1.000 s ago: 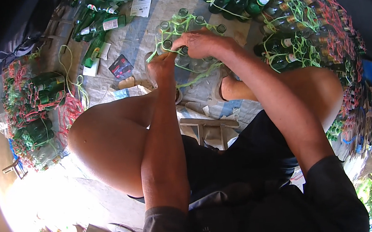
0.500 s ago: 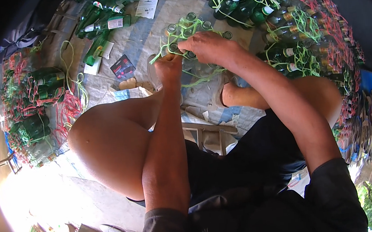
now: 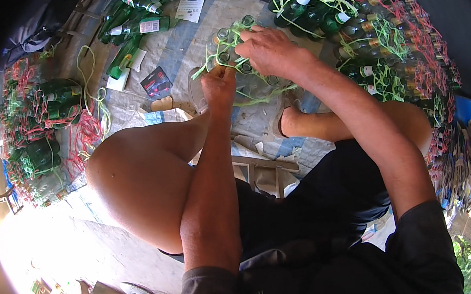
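- Pinching green string (image 3: pixel 200 71) with the left hand (image 3: pixel 219 85), thumb and forefinger pressed together, at the near left edge of the bundle of clear bottles (image 3: pixel 251 82).
- Curling the right hand (image 3: pixel 268 49) over the right side of the bundle, fingers bent down toward the bottle necks; cannot tell the exact hold of the fingertips, spread or pinching.
- Having the bundle upright on the ground sheet (image 3: pixel 179 49), mouths up, just beyond the feet (image 3: pixel 290 119), with string laced around and across the necks.
- Showing a loose end of string out to the left of the bundle, above the left hand, and a slack strand along the near side.
- Showing loose green bottles (image 3: pixel 139 27) beyond the bundle and to its left, lying on their sides.
- Showing a white card (image 3: pixel 190 10) between those bottles and the bundle; to the bundle's left, a dark card (image 3: pixel 156 82), with a brown scrap (image 3: pixel 162 103) nearby.
- Showing tied green bottles (image 3: pixel 313 9) beyond the bundle and to its right; farther right, a stack of bottles (image 3: pixel 422 41) netted in red string.
- Showing more tied bottles (image 3: pixel 61 102) well to the bundle's left, beside a heap of red string (image 3: pixel 87 131).
- Showing a wooden frame (image 3: pixel 263 164) on the bundle's near side, between the knees.
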A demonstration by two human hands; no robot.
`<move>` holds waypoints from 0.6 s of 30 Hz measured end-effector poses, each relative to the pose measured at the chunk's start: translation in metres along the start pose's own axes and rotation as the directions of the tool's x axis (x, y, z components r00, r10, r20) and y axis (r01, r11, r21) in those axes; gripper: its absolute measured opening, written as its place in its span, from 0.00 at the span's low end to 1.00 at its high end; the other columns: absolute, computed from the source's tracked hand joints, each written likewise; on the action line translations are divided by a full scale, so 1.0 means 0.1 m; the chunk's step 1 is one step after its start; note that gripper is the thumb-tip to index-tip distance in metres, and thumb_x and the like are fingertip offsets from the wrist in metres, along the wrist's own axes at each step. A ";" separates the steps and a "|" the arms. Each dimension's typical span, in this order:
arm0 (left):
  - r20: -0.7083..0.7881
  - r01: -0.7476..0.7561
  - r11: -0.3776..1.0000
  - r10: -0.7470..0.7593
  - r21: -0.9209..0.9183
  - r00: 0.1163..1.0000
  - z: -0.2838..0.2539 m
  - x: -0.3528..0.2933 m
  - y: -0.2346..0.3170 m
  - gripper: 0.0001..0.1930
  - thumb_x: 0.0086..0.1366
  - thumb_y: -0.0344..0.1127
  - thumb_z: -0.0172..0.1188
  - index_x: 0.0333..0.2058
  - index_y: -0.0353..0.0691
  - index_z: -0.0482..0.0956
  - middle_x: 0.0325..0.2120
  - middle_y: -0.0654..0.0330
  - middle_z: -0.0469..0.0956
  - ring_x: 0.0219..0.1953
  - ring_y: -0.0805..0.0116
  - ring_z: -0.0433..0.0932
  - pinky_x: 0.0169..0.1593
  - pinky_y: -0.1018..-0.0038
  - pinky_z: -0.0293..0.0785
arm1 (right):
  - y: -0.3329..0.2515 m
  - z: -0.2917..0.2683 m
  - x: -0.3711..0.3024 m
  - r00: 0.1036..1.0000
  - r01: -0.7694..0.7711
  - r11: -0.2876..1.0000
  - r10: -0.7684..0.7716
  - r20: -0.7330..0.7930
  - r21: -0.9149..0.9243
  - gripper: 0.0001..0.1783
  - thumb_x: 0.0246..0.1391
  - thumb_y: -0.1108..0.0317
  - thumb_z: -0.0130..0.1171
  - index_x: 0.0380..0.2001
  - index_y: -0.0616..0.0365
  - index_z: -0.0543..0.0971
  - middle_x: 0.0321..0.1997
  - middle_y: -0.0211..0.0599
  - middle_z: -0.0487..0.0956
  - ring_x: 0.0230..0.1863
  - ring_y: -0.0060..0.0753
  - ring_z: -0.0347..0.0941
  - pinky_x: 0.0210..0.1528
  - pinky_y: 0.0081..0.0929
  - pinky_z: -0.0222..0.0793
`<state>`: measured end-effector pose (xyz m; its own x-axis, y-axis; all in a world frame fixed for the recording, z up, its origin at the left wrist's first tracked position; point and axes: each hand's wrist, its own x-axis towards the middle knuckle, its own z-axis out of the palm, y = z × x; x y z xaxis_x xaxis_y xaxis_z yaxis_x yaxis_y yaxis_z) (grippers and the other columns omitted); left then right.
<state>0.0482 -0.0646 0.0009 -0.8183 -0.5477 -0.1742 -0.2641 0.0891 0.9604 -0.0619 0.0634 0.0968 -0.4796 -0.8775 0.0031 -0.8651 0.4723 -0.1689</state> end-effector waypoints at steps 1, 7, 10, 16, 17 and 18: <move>-0.001 -0.012 1.000 0.012 0.005 1.000 0.01 0.00 0.00 0.16 0.59 0.39 0.65 0.21 0.29 0.78 0.12 0.60 0.71 0.16 0.75 0.66 0.22 0.68 0.63 | 0.01 -0.01 0.02 1.000 0.006 1.000 -0.006 0.017 -0.010 0.05 0.43 0.75 0.57 0.27 0.55 0.78 0.37 0.38 0.77 0.47 0.47 0.74 0.45 0.44 0.73; 0.028 -0.123 0.986 0.120 0.110 0.992 -0.02 -0.02 0.00 0.15 0.58 0.39 0.61 0.22 0.30 0.78 0.14 0.52 0.73 0.16 0.66 0.71 0.24 0.64 0.67 | 0.10 -0.05 0.06 1.000 -0.006 1.000 0.006 0.027 -0.010 0.04 0.42 0.72 0.57 0.25 0.57 0.79 0.37 0.38 0.78 0.47 0.47 0.75 0.47 0.43 0.73; 0.025 -0.128 0.986 0.126 0.106 0.992 -0.02 -0.01 0.00 0.15 0.58 0.39 0.60 0.22 0.31 0.77 0.13 0.50 0.72 0.15 0.64 0.71 0.24 0.63 0.67 | 0.15 -0.08 0.10 0.997 -0.024 0.999 0.028 0.066 -0.048 0.05 0.42 0.71 0.57 0.25 0.57 0.79 0.37 0.39 0.78 0.47 0.48 0.75 0.48 0.43 0.72; 0.016 -0.078 0.994 0.077 0.078 0.997 -0.04 -0.01 -0.07 0.16 0.59 0.40 0.61 0.21 0.30 0.76 0.12 0.50 0.70 0.15 0.65 0.67 0.24 0.63 0.65 | 0.24 -0.23 0.17 0.984 -0.098 0.995 0.100 0.148 -0.027 0.08 0.43 0.70 0.57 0.28 0.59 0.81 0.36 0.45 0.81 0.46 0.50 0.77 0.51 0.44 0.71; 0.008 -0.064 0.996 0.064 0.064 0.998 -0.01 -0.02 -0.04 0.17 0.59 0.40 0.61 0.21 0.30 0.76 0.12 0.50 0.69 0.15 0.66 0.66 0.24 0.63 0.65 | 0.28 -0.21 0.17 0.988 -0.091 0.995 0.094 0.120 -0.034 0.06 0.46 0.70 0.54 0.25 0.59 0.79 0.34 0.43 0.80 0.44 0.50 0.76 0.47 0.44 0.72; 0.009 -0.066 0.996 0.065 0.060 0.998 0.01 -0.02 -0.02 0.17 0.59 0.40 0.61 0.21 0.30 0.76 0.12 0.50 0.69 0.15 0.66 0.66 0.24 0.63 0.65 | 0.31 -0.20 0.18 0.988 -0.092 0.995 0.096 0.120 -0.038 0.06 0.46 0.70 0.54 0.25 0.59 0.79 0.34 0.43 0.80 0.44 0.50 0.76 0.47 0.44 0.72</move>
<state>0.0499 -0.0630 -0.0010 -0.8382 -0.5334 -0.1132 -0.2400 0.1745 0.9550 -0.1006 0.0641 0.1109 -0.5391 -0.8319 -0.1316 -0.8224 0.5537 -0.1310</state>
